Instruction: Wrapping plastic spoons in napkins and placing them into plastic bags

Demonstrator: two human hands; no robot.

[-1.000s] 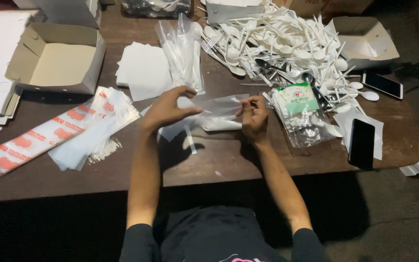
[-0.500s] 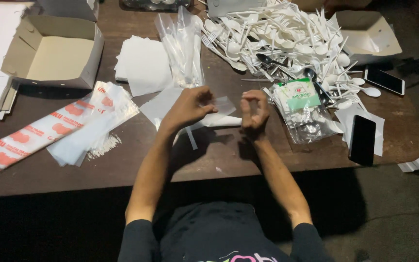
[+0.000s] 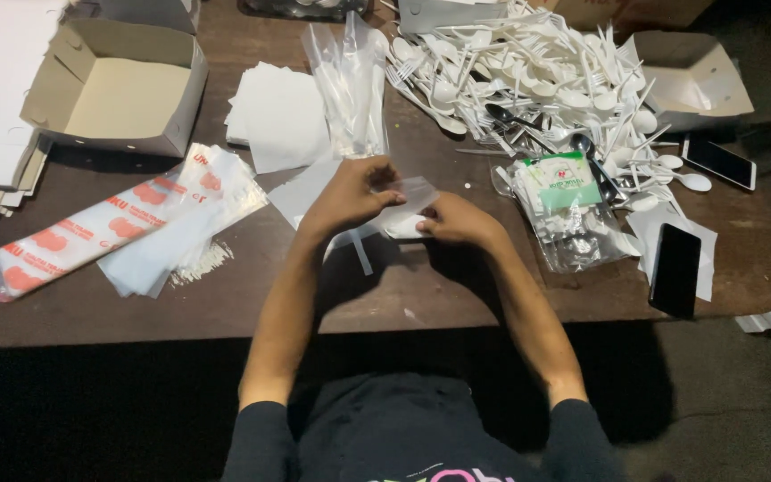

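Clear plastic was what both sets of fingers had closed on: a small sleeve (image 3: 410,198) pinched between the left hand (image 3: 350,195) and the right hand (image 3: 459,220), held just above the worktop (image 3: 385,295) at the middle of the near edge. The left fingers (image 3: 384,175) were curled tight over the sleeve's upper left corner; the right fingers were folded shut over its lower right end, tips hidden under the knuckles. So the sleeve ran crosswise, its long axis sloping from upper left to lower right, with each hand at one end and neither clearly nearer. Something white showed inside or under it, and I could not tell which. A white strip (image 3: 360,254) trailed from below the left hand toward the body.

Just beyond the left hand stood a bundle of clear sleeves (image 3: 350,80), long axis pointing away. White napkins (image 3: 269,125) lay left of that. Right of the right hand, a bag of cutlery (image 3: 568,214); behind it the big heap of white spoons and forks (image 3: 528,71). Well apart at far left sat an open box (image 3: 118,85), and a dark phone (image 3: 674,268) at right.
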